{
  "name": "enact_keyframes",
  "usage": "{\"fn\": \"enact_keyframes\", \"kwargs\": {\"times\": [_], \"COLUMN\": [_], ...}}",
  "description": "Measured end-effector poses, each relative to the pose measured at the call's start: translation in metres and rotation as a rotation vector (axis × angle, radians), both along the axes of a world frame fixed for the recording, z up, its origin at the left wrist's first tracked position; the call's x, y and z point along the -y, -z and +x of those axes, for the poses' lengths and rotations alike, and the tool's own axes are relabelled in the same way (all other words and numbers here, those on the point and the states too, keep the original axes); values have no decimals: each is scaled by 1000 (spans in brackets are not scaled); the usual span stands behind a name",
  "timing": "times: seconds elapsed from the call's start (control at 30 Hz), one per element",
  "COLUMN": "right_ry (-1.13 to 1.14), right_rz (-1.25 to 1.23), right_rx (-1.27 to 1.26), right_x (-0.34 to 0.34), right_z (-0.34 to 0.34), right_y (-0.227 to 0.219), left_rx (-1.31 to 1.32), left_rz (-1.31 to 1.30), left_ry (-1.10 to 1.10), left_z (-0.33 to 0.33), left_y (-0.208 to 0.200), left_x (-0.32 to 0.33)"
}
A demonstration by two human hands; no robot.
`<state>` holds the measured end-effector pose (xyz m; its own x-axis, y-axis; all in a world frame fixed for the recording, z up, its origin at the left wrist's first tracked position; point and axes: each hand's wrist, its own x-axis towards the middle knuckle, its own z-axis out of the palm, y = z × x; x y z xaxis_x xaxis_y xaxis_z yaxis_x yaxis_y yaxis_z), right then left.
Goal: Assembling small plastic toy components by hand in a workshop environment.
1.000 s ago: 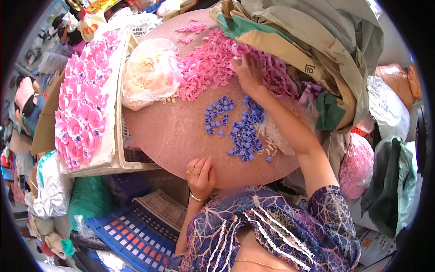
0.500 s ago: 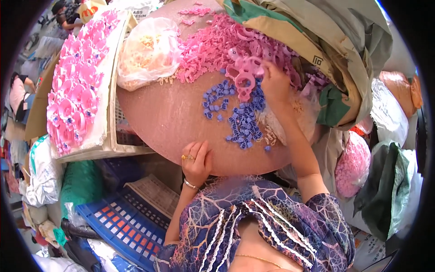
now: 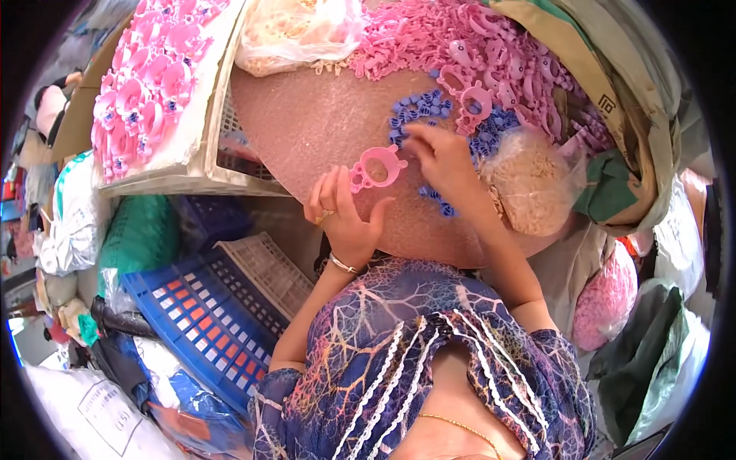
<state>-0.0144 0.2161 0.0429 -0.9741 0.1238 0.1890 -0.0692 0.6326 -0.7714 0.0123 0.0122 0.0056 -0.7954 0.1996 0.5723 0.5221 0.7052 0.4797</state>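
Observation:
My left hand (image 3: 345, 218) is over the near edge of the round brown table, its fingers bent at one end of a pink plastic ring with small knobs (image 3: 380, 167). The thumb is stretched out to the side. My right hand (image 3: 446, 162) is just right of that ring, fingers curled together beside the small blue plastic clips (image 3: 420, 107). Whatever those fingertips hold, if anything, is hidden. More blue clips lie behind the right hand and near its wrist. Another pink ring piece (image 3: 475, 107) lies at the edge of the large pile of pink parts (image 3: 429, 38).
A clear bag of beige bits (image 3: 529, 184) sits right of my right forearm, with another pale bag (image 3: 295, 34) at the back. Pink ring parts fill a tray (image 3: 203, 130) on the left. A large sack (image 3: 652, 123) borders the right; a blue basket (image 3: 199, 330) is below left.
My right hand has left the pink pile and come nearer, to the blue clips. A pink ring is now at my left hand, which was resting at the table edge. The view has shifted.

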Motion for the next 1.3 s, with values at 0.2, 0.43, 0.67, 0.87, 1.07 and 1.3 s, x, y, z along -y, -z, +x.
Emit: {"fn": "enact_keyframes", "kwargs": {"times": [0.2,0.43,0.67,0.87,1.07,1.3], "right_ry": [132,-54,-23,-36,39,-272], "right_rz": [225,371,468,457,368,288], "right_rx": [-83,-204,-209,-227,-183,-51], "right_x": [-14,2,-4,6,12,43], "right_z": [-1,-10,-12,-10,-4,12], "right_y": [0,7,9,8,-1,-17], "left_rx": [-4,6,3,-12,33,28], "left_rz": [-28,-39,18,48,47,93], "left_ry": [-11,-73,-71,-62,-75,-36], "left_z": [-3,-6,-7,-4,-5,-6], "left_y": [-6,1,1,6,7,6], "left_x": [-4,-9,-9,-7,-10,-8]}}
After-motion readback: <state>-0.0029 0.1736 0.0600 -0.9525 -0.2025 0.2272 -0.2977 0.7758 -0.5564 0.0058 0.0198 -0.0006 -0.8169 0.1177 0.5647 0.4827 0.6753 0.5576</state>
